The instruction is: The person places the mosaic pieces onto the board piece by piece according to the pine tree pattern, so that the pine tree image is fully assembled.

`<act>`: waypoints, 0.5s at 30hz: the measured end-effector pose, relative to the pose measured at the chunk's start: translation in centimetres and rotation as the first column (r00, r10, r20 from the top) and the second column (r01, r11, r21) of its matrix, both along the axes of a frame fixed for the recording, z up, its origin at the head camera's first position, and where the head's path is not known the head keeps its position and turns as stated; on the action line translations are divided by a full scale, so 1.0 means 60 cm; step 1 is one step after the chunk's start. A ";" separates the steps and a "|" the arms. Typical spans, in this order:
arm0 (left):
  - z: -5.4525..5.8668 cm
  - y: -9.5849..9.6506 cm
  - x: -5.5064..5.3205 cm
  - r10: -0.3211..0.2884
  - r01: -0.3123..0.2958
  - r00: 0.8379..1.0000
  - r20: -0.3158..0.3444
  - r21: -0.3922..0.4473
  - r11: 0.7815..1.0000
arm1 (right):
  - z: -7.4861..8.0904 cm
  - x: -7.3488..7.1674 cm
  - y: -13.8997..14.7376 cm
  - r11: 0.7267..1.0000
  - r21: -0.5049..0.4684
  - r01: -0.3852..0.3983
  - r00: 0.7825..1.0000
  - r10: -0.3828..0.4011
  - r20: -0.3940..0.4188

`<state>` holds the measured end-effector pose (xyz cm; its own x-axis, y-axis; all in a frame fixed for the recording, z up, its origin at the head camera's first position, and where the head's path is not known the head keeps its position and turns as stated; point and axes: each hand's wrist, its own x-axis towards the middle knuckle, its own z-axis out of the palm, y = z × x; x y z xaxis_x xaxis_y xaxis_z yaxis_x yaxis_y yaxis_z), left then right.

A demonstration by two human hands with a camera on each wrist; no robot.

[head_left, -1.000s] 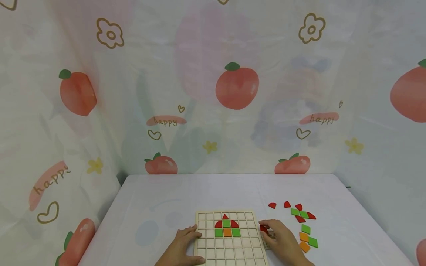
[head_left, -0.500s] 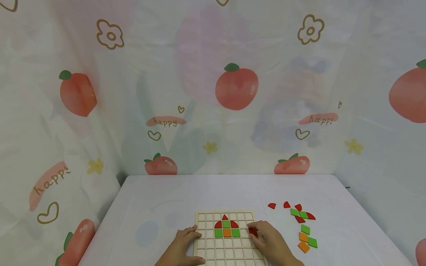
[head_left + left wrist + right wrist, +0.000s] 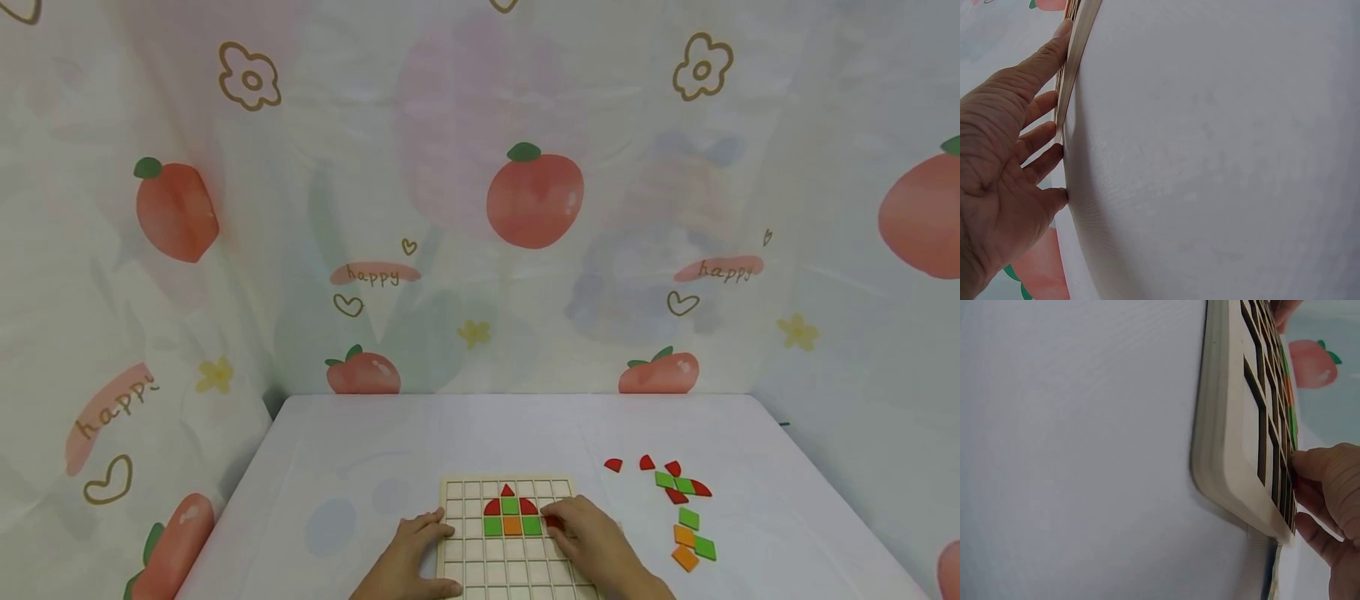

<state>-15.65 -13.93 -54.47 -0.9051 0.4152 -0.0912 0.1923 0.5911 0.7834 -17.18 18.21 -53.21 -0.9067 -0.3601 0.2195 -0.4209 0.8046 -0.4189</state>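
A pale wooden grid board point(image 3: 495, 573) lies at the table's front. In its cells, an orange square tile point(image 3: 512, 525) sits between two green squares, below another green square point(image 3: 510, 505) flanked by red quarter-circle tiles point(image 3: 528, 506) and topped by a red triangle point(image 3: 507, 490). My left hand point(image 3: 405, 557) rests spread along the board's left edge, fingertips touching its side in the left wrist view. Over the board's right part, my right hand point(image 3: 600, 546) pinches a red tile point(image 3: 554, 522), mostly hidden by the fingers, just right of the right-hand green square.
Loose tiles lie right of the board: red pieces point(image 3: 613, 465) at the back, green squares point(image 3: 688, 518) and orange squares point(image 3: 684, 558) nearer. A thin flat item point(image 3: 1272, 569) shows beside the board's edge in the right wrist view. A printed cloth backdrop point(image 3: 525, 333) stands behind the table.
My right hand has moved left with the red tile, from beside the board's right edge to near the tile pattern. The left hand has stayed on the board's left edge.
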 end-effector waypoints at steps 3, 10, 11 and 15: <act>-0.002 0.000 0.001 -0.006 0.006 1.000 -0.018 0.000 1.000 | 0.001 -0.001 -0.001 1.000 0.005 -0.029 0.999 0.029 -0.021; -0.003 -0.001 0.000 -0.013 0.013 0.999 -0.043 0.007 1.000 | 0.010 -0.003 -0.003 0.998 -0.023 -0.064 0.998 0.064 0.015; -0.003 -0.001 0.000 -0.014 0.015 0.999 -0.041 0.011 1.000 | 0.011 -0.002 -0.003 0.998 -0.020 -0.061 0.998 0.061 0.026; -0.003 -0.002 0.001 -0.017 0.018 0.999 -0.032 0.023 1.000 | 0.013 0.003 -0.005 0.999 -0.008 -0.043 0.998 0.044 0.054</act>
